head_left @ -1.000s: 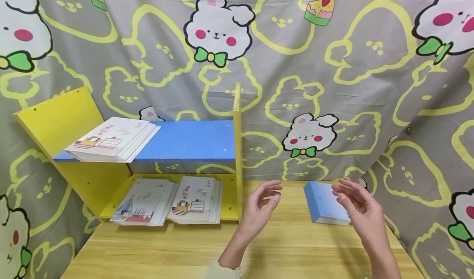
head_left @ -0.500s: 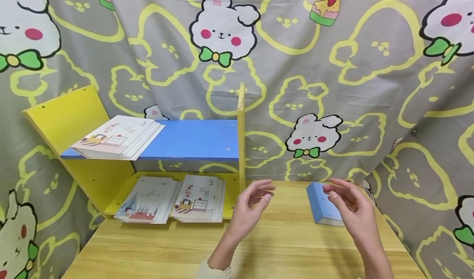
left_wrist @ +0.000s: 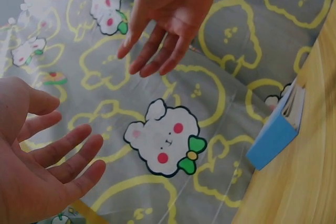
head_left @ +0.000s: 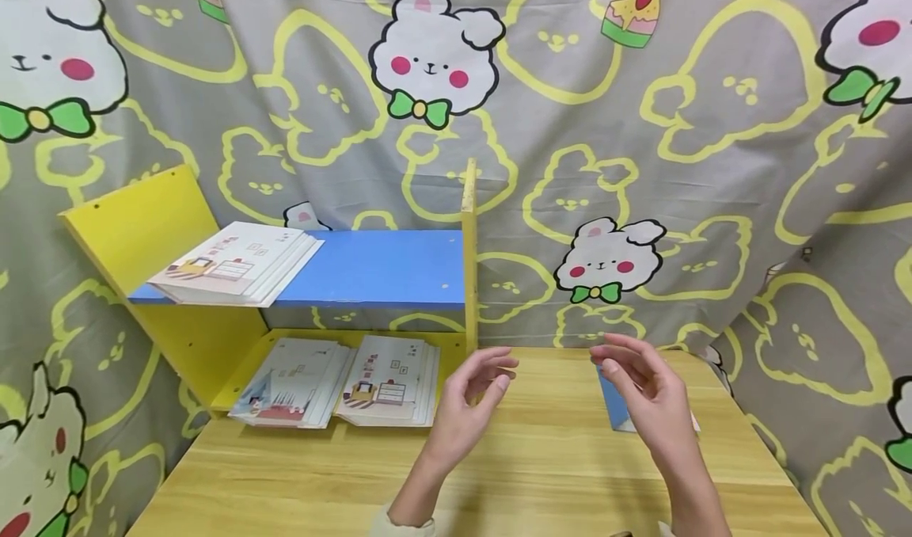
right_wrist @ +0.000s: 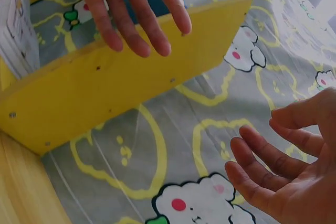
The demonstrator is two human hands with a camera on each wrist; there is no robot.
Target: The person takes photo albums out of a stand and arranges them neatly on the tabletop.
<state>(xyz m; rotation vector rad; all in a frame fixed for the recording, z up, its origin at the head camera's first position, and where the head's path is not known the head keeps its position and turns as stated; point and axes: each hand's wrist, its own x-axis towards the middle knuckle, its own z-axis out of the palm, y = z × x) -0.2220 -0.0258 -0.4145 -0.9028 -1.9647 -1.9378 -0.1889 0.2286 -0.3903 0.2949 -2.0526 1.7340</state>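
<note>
Above the wooden table my left hand hangs with loosely bent fingers and holds nothing, just right of the shelf's side board. My right hand hovers in front of a thick blue book and hides most of it in the head view. The left wrist view shows that blue book lying on the table, apart from both hands. Nothing is between the right fingers either. The two palms face each other across a gap.
A yellow shelf unit with a blue middle board stands at the left. One stack of white books lies on the blue board; two more stacks lie below. A patterned curtain hangs behind the table.
My right hand has moved left, across the front of the blue book, closer to my left hand. The left hand has shifted slightly left. The head view has turned a little left.
</note>
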